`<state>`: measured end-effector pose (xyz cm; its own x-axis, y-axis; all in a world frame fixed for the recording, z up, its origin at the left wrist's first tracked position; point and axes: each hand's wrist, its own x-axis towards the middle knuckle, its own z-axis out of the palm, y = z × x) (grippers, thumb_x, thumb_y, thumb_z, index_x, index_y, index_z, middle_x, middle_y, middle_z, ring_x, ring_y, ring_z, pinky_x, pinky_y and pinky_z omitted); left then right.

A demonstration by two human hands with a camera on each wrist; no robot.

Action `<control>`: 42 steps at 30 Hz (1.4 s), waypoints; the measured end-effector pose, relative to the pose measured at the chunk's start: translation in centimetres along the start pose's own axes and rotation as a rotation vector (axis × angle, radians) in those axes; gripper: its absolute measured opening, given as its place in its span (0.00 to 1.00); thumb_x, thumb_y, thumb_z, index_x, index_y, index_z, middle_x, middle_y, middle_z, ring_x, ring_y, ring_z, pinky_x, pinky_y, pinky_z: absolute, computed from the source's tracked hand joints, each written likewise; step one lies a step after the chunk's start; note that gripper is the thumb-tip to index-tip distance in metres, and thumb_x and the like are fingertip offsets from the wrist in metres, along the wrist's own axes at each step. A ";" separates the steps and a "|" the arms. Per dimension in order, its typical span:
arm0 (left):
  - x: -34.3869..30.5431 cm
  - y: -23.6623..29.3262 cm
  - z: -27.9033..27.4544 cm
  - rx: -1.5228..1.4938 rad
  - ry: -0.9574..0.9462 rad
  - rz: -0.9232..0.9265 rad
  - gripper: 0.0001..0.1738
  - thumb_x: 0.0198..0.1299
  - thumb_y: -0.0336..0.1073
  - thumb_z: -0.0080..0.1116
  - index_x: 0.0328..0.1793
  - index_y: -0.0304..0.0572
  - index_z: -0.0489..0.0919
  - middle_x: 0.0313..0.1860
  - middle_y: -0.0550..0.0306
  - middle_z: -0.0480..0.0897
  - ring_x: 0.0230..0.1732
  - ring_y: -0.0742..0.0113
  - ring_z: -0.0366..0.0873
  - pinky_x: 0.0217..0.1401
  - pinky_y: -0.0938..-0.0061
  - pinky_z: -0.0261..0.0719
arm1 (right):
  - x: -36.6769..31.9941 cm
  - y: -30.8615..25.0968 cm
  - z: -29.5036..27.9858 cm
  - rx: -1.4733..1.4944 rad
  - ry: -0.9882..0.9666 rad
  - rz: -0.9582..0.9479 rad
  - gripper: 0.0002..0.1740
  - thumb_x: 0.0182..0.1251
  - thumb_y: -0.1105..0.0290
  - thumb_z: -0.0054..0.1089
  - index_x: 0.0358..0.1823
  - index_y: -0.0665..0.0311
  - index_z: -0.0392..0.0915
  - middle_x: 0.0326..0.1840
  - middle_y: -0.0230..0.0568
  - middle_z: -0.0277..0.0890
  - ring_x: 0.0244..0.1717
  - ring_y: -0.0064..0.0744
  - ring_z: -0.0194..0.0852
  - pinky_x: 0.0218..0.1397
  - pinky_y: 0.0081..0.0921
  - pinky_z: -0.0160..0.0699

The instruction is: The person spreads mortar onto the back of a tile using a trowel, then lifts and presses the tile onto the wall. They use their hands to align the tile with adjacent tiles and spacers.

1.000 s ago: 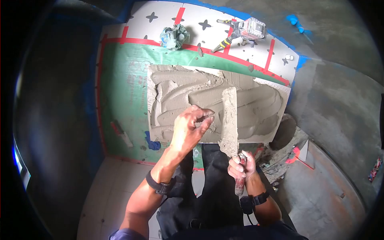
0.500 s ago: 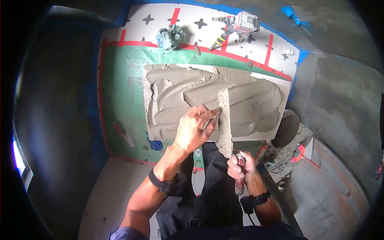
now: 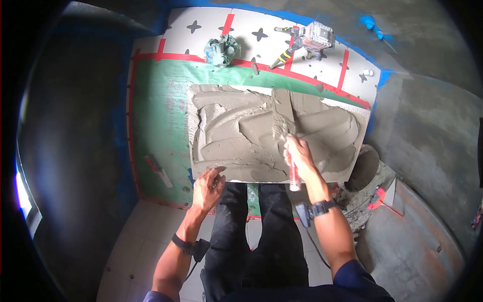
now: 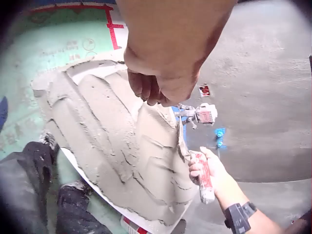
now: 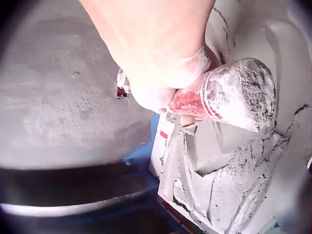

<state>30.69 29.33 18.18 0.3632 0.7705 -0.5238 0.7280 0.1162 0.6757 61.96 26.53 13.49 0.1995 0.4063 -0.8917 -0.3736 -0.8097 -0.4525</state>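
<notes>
A rectangular slab (image 3: pixel 241 131) thickly coated in grey mortar lies in front of the person, its surface ridged and uneven. My right hand (image 3: pixel 298 153) grips the red, mortar-caked handle (image 3: pixel 294 176) of a trowel, whose long blade (image 3: pixel 283 108) lies over the mortar near the slab's far edge. The right wrist view shows the handle's crusted end (image 5: pixel 243 95) beside the palm. My left hand (image 3: pixel 209 189), fingers loosely bent and holding nothing, is at the slab's near edge; in the left wrist view the left hand (image 4: pixel 161 73) also appears empty.
Beyond the slab, a crumpled bag (image 3: pixel 222 51) and a tool with a battery and yellow-striped legs (image 3: pixel 314 39) stand on white tiles. A small red-handled tool (image 3: pixel 160 172) lies on green sheeting at left. A bucket (image 3: pixel 363 168) and a grey tub (image 3: pixel 412 226) are at right.
My right hand has moved forward with the trowel, bringing its blade over the far part of the mortar. My left hand has drawn away from the blade, back and to the left.
</notes>
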 end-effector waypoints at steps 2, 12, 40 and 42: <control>-0.6 -0.3 -0.8 -0.027 -0.024 -0.070 0.18 0.60 0.33 0.61 0.57 0.41 0.83 0.33 0.49 0.81 0.33 0.55 0.81 0.41 0.65 0.79 | 2.3 -0.1 3.3 -0.016 0.018 -0.038 0.17 0.78 0.56 0.51 0.37 0.63 0.75 0.18 0.28 0.68 0.14 0.20 0.65 0.15 0.22 0.66; -0.6 -1.6 -1.7 -0.111 -0.020 -0.129 0.17 0.61 0.31 0.60 0.56 0.37 0.83 0.30 0.48 0.80 0.31 0.56 0.80 0.39 0.66 0.78 | 11.9 -6.8 14.3 0.160 -0.185 -0.148 0.17 0.74 0.53 0.55 0.33 0.59 0.74 0.21 0.30 0.71 0.18 0.23 0.69 0.21 0.25 0.71; -1.5 -3.5 -3.6 -0.139 -0.121 -0.211 0.18 0.62 0.34 0.59 0.56 0.36 0.83 0.27 0.47 0.80 0.29 0.55 0.79 0.41 0.64 0.77 | 1.6 7.4 2.8 -0.378 0.346 -0.058 0.22 0.76 0.54 0.52 0.43 0.70 0.77 0.29 0.50 0.82 0.24 0.40 0.82 0.28 0.40 0.79; -1.3 -3.3 -2.9 -0.193 -0.107 -0.177 0.18 0.63 0.34 0.58 0.57 0.33 0.82 0.24 0.52 0.78 0.27 0.66 0.77 0.39 0.70 0.77 | 1.2 9.1 -0.6 -0.024 0.347 -0.048 0.19 0.75 0.53 0.54 0.39 0.63 0.76 0.18 0.33 0.71 0.13 0.24 0.68 0.14 0.28 0.67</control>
<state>26.14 29.81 18.14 0.3072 0.6579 -0.6877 0.6650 0.3686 0.6496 59.37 19.39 8.33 0.5141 0.2796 -0.8109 -0.3355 -0.8045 -0.4901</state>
